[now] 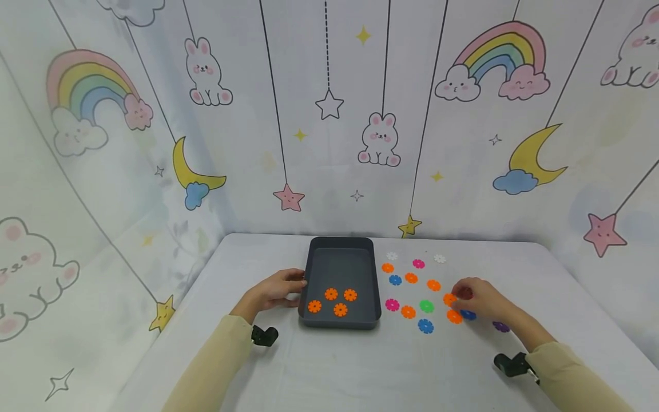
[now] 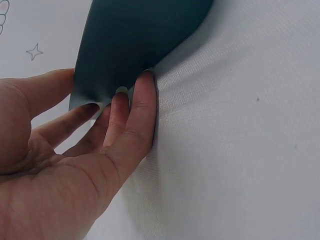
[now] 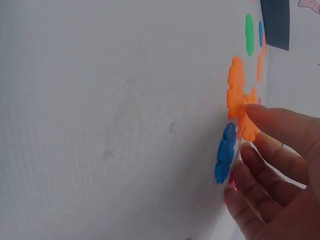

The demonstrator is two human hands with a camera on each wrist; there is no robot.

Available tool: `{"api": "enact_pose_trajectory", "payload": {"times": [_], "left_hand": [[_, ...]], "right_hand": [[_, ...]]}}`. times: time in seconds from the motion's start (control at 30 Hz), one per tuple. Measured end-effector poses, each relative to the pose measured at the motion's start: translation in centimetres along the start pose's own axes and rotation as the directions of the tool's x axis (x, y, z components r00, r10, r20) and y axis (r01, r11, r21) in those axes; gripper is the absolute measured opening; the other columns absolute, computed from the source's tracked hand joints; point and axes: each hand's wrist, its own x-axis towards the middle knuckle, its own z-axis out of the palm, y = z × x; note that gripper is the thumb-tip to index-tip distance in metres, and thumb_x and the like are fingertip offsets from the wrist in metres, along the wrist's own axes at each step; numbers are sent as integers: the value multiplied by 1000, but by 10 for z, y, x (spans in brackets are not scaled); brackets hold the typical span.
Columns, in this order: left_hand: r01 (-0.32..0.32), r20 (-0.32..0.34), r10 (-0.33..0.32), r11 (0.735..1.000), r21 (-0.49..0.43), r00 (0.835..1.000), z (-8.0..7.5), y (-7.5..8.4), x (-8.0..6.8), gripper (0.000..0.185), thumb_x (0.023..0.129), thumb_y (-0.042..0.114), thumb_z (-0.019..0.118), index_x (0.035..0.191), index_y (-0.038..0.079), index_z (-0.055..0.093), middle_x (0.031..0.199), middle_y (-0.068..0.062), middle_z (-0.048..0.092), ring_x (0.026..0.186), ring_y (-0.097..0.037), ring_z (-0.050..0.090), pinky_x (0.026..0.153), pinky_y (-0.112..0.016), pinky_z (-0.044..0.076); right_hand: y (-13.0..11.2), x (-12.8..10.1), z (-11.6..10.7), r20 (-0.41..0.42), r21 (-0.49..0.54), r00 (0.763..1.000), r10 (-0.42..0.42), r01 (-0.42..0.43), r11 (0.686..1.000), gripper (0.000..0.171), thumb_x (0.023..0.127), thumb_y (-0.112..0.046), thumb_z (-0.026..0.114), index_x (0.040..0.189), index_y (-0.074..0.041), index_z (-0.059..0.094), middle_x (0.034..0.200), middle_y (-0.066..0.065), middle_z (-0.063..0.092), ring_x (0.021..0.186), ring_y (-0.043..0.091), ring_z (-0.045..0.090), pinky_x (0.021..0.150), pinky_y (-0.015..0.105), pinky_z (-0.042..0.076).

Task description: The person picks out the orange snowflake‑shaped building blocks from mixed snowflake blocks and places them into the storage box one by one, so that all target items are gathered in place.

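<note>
I see no brand, label or writing on anything here. My left hand (image 1: 278,289) rests against the left wall of the dark grey rectangular plastic tray (image 1: 341,249), fingers (image 2: 135,107) straight and pressed flat to its smooth outer side, gripping nothing. Inside the tray, toward its near end, lie four orange flower-shaped plastic discs (image 1: 332,301) with notched edges. The tray sits on a white woven tablecloth (image 1: 360,366), its weave plain in the wrist views. Right of the tray, more notched discs are scattered flat on the cloth: white, orange, pink, blue and a green plastic disc (image 1: 426,306). Further right of the tray, my right hand (image 1: 481,298) pinches one orange notched plastic disc (image 3: 247,122) at its edge between thumb and fingertips, the disc raised on edge at the cloth. A second orange disc (image 3: 235,87) lies just beside it, and a blue notched disc (image 3: 225,152) lies under my fingers. A purple disc (image 1: 500,327) lies by my right wrist.
</note>
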Motion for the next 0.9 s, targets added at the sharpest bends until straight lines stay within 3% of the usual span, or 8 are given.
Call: {"api": "enact_pose_trajectory", "payload": {"times": [0.3,0.53,0.9], "left_hand": [[-5,-1,5,1000,-9,1000,0,-1,1,56,105,15,59,155,0,38,152,-21,46,131,-35,54,93,-48,59],[2,-6,-2,1000,-14,1000,0,0,0,56,105,15,59,155,1,38,152,-21,46,130,-35,54,92,-47,59],[-11,15,11,1000,-6,1000,-1,-2,1,56,106,16,58,155,0,37,153,-23,45,133,-36,52,93,-47,58]], "right_hand": [[-3,-1,0,-39,-1,999,-16,16,1000,19,91,-13,76,103,0,68,92,3,66,83,18,58,71,22,54],[-16,1,-4,-49,52,998,-31,34,998,12,95,-12,73,102,-3,71,92,2,68,83,18,61,71,21,56],[-69,20,-3,-51,123,993,-111,116,986,12,96,-11,73,104,-2,71,93,2,72,87,19,67,77,19,57]]}}
